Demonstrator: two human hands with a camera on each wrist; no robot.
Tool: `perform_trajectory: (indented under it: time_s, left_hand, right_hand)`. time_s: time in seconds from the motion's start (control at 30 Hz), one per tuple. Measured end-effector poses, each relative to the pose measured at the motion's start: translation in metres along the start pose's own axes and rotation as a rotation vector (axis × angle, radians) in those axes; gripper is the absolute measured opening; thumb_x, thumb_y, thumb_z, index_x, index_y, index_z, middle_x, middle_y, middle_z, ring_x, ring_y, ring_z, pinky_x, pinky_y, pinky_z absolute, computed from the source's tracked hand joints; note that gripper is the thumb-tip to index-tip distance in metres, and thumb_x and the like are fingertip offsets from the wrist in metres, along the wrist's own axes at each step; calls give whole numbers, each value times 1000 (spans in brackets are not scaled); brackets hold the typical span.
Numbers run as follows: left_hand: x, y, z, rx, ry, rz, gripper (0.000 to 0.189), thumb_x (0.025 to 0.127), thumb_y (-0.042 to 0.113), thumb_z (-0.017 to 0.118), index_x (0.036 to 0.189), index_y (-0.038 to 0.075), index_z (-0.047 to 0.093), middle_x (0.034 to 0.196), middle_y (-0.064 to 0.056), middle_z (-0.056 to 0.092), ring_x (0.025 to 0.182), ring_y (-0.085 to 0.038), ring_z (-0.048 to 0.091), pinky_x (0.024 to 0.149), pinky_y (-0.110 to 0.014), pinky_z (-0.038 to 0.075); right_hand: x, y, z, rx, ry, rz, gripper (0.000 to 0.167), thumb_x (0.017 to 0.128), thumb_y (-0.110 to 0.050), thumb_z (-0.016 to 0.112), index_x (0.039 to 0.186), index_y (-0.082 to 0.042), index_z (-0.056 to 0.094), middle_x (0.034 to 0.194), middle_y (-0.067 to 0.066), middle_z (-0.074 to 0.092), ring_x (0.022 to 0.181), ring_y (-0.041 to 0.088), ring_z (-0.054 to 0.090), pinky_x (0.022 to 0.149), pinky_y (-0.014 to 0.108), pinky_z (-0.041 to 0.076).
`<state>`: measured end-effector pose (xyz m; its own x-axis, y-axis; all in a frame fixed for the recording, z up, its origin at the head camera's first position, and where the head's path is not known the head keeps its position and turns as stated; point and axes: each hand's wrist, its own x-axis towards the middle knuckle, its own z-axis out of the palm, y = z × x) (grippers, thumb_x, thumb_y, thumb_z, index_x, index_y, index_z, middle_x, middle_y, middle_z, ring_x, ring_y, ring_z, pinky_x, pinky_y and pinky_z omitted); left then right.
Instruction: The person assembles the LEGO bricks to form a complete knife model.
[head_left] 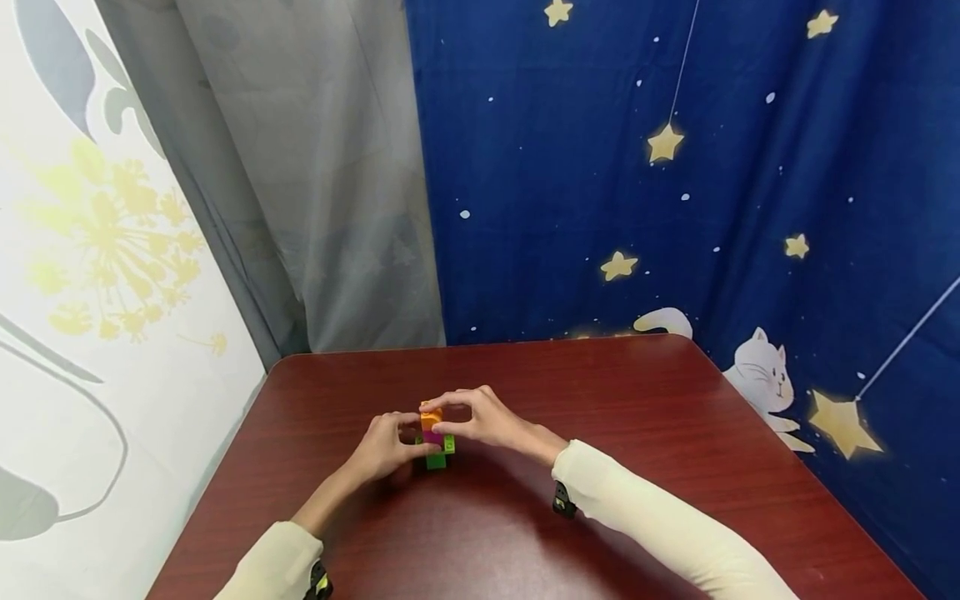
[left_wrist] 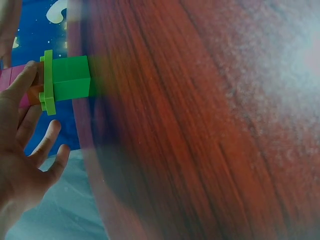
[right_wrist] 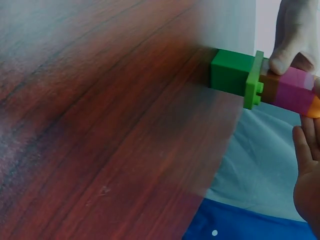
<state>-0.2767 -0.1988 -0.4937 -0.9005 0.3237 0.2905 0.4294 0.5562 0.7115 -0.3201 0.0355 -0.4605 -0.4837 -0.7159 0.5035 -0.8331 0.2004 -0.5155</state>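
A small tower of toy building bricks stands on the table. Its base is a green brick point(left_wrist: 72, 77), topped by a wider lime-green plate point(left_wrist: 48, 82) with studs at its ends. Above the plate come a brown brick point(right_wrist: 269, 84), a magenta brick point(right_wrist: 292, 92) and, at the top, an orange brick point(head_left: 431, 420) with a curved side. My left hand point(head_left: 386, 448) pinches the tower just above the plate, between thumb and fingers. From the right, my right hand point(head_left: 483, 417) pinches the orange brick; in the right wrist view that grip is partly cut off by the frame edge.
The reddish-brown wooden table point(head_left: 600, 417) extends around the tower. Behind it hang a grey curtain point(head_left: 360, 208) and a blue star-patterned curtain point(head_left: 555, 183). A pale printed curtain point(head_left: 97, 250) borders the left side. Black devices point(head_left: 562, 500) sit on both cream sleeves.
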Motion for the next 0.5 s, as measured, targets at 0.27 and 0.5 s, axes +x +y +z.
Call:
perform_trajectory:
  time_s: [0.27, 0.5]
  left_hand:
    - [0, 2, -3, 22, -5, -7, 39, 81, 34, 91, 110, 12, 78, 104, -6, 76, 95, -26, 76, 85, -45, 61]
    - [-1, 5, -2, 48, -19, 8, 41, 83, 34, 89, 114, 10, 77, 108, -9, 77, 96, -26, 76, 85, -45, 60]
  right_hand:
    - [-3, 3, 5, -14, 15, -21, 36, 98, -24, 75, 133, -22, 71, 130, -5, 71, 113, 2, 66, 93, 23, 54]
    - [-10, 2, 15, 69, 53, -46, 40, 98, -14, 73, 137, -15, 65, 138, 1, 66, 123, 11, 64, 100, 40, 54]
